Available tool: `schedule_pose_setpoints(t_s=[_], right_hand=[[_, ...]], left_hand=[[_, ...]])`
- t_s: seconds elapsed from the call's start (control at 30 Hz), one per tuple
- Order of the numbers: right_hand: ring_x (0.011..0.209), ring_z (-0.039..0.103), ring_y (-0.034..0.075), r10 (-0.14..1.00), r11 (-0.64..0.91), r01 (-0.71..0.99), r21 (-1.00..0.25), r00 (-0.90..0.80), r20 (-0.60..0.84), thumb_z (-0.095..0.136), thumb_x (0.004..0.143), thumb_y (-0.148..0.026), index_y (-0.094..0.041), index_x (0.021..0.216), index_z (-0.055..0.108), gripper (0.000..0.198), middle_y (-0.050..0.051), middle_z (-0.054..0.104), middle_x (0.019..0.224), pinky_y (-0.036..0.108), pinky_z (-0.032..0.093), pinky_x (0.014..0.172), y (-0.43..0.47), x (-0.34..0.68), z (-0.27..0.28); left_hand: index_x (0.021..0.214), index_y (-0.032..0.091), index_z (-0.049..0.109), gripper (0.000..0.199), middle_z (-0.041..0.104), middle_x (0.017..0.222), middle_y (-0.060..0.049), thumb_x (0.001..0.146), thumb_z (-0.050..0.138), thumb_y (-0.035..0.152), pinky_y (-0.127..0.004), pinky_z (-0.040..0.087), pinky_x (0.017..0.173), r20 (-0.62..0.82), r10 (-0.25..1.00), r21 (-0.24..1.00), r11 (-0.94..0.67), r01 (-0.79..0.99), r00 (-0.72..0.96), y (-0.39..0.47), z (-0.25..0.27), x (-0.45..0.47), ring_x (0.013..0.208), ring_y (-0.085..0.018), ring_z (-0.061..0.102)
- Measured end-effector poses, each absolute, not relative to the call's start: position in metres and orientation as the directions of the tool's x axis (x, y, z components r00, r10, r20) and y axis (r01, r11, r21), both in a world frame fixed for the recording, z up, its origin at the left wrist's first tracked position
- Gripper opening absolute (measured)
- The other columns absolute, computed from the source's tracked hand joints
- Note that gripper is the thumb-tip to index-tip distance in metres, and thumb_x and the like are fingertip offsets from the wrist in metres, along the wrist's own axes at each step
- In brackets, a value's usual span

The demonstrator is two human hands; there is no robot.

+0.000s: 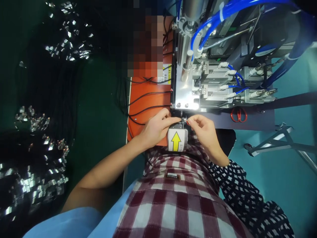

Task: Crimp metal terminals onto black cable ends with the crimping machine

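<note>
My left hand [156,129] is closed around a thin black cable [138,123] that runs in from the left, its index finger stretched toward a small black fixture [178,126]. Thumb and fingertips of my right hand [204,129] pinch a small shiny metal piece [185,120] at that fixture, with a bit of red showing by the fingertips. Both sets of fingertips almost meet there, so the piece is partly hidden. Just below lies a white plate with a yellow arrow [176,141].
A machine with metal cylinders [187,94] and blue air hoses [239,79] stands directly ahead. More cables cross the orange surface [148,96]. Red-handled scissors [239,115] lie to the right. Bundles of cables with shiny metal ends [32,119] fill the left side.
</note>
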State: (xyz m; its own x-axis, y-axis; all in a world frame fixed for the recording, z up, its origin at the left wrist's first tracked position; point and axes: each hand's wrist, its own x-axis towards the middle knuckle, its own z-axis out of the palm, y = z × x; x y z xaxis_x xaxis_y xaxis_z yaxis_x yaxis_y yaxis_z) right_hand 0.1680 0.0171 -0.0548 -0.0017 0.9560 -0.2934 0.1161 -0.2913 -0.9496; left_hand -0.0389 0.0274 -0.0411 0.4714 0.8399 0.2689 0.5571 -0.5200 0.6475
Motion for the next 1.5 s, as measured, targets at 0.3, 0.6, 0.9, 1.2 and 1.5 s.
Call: schedule_pose_setpoints(t_s=[0.3, 0.6, 0.9, 1.2, 1.5], right_hand=[[0.058, 0.053, 0.012, 0.945, -0.325, 0.095, -0.941, -0.001, -0.327, 0.070, 0.079, -0.034, -0.019, 0.072, 0.064, 0.018, -0.001, 0.061, 0.065, 0.026, 0.044, 0.057, 0.0189, 0.1678, -0.0542], [0.058, 0.053, 0.012, 0.957, -0.282, 0.157, -0.946, -0.017, -0.288, 0.066, 0.083, -0.034, -0.019, 0.074, 0.062, 0.019, -0.002, 0.060, 0.065, 0.027, 0.043, 0.058, 0.0181, 0.1687, -0.0573], [0.060, 0.053, 0.012, 0.971, -0.227, 0.216, -0.950, -0.029, -0.239, 0.063, 0.087, -0.034, -0.019, 0.075, 0.061, 0.018, -0.002, 0.059, 0.067, 0.028, 0.043, 0.061, 0.0164, 0.1701, -0.0581], [0.058, 0.053, 0.012, 0.958, -0.271, 0.144, -0.952, -0.059, -0.282, 0.064, 0.084, -0.032, -0.019, 0.074, 0.060, 0.017, -0.003, 0.057, 0.064, 0.027, 0.044, 0.059, 0.0195, 0.1687, -0.0551], [0.059, 0.054, 0.012, 0.958, -0.270, 0.139, -0.953, -0.063, -0.281, 0.064, 0.085, -0.034, -0.019, 0.076, 0.060, 0.018, -0.002, 0.058, 0.066, 0.027, 0.044, 0.059, 0.0191, 0.1692, -0.0578]], left_hand=[[0.113, 0.023, 0.074, 0.032, 0.048, 0.085, -0.004, 0.098, 0.046, 0.020, -0.024, 0.046, 0.062, 0.251, 0.826, 0.582, -0.545, 0.603, 0.504, 0.0255, -0.0454, -0.0414, 0.072, -0.014, 0.052], [0.113, 0.025, 0.074, 0.031, 0.047, 0.085, -0.004, 0.099, 0.046, 0.024, -0.024, 0.043, 0.059, 0.256, 0.823, 0.539, -0.557, 0.633, 0.506, 0.0253, -0.0467, -0.0409, 0.072, -0.014, 0.051], [0.114, 0.025, 0.073, 0.033, 0.045, 0.082, -0.003, 0.099, 0.044, 0.023, -0.023, 0.043, 0.059, 0.260, 0.817, 0.450, -0.574, 0.684, 0.515, 0.0239, -0.0452, -0.0392, 0.070, -0.014, 0.050], [0.116, 0.026, 0.072, 0.033, 0.046, 0.083, -0.004, 0.101, 0.043, 0.026, -0.023, 0.045, 0.059, 0.245, 0.818, 0.421, -0.573, 0.704, 0.520, 0.0233, -0.0450, -0.0390, 0.071, -0.014, 0.051], [0.117, 0.024, 0.072, 0.034, 0.045, 0.083, -0.004, 0.101, 0.042, 0.028, -0.024, 0.046, 0.059, 0.260, 0.805, 0.419, -0.592, 0.688, 0.534, 0.0245, -0.0479, -0.0408, 0.071, -0.014, 0.051]])
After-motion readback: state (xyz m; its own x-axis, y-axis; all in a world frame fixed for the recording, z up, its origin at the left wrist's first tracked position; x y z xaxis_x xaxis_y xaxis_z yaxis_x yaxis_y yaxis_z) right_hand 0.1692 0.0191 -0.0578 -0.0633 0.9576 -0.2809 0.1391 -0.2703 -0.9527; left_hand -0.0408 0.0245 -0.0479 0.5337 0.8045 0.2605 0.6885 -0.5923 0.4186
